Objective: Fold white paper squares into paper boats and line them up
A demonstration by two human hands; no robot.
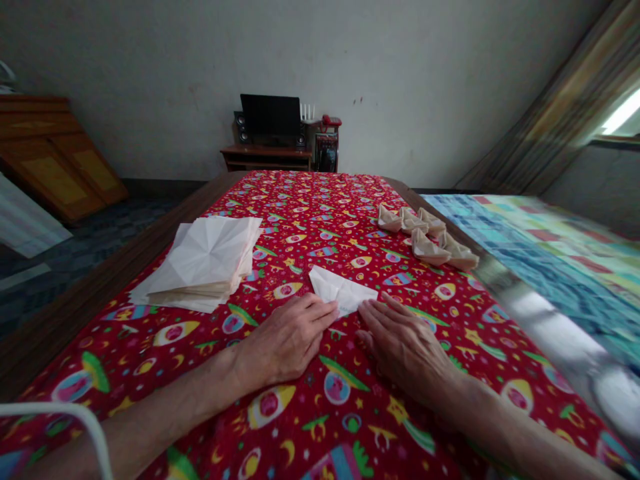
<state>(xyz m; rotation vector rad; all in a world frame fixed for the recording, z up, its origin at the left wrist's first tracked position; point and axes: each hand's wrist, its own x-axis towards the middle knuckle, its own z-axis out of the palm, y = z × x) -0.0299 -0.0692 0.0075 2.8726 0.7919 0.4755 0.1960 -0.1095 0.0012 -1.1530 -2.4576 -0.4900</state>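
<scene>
Evidently both hands are working at a white folded piece of paper [343, 288], which is lying on a red patterned cloth [310, 237] near the middle of the frame, with a crease running across it and a pointed corner facing the upper left. The left hand [295, 333], just below the centre, is resting its bent fingers over the paper's lower left edge; its thumb is staying out of sight, so I cannot tell whether it is pinching the sheet. The right hand [405, 340], lower right of centre, is lying nearly flat, its palm facing down, its fingers stretching side by side and their tips touching the paper's right corner.

At the left of the frame, a stack of creased sheets [207, 247] is sitting on the cloth, its top sheet showing folds that are spreading from one point. At the right, a group of folded paper pieces [430, 247] is standing close together near the cloth's edge. The cloth is covering much of a dark wooden counter [120, 267]. Toward the top, a black monitor [273, 117] is standing against the wall, with a red telephone [331, 121] just right of it. A white cable [87, 417] is curving through the lower left corner.
</scene>
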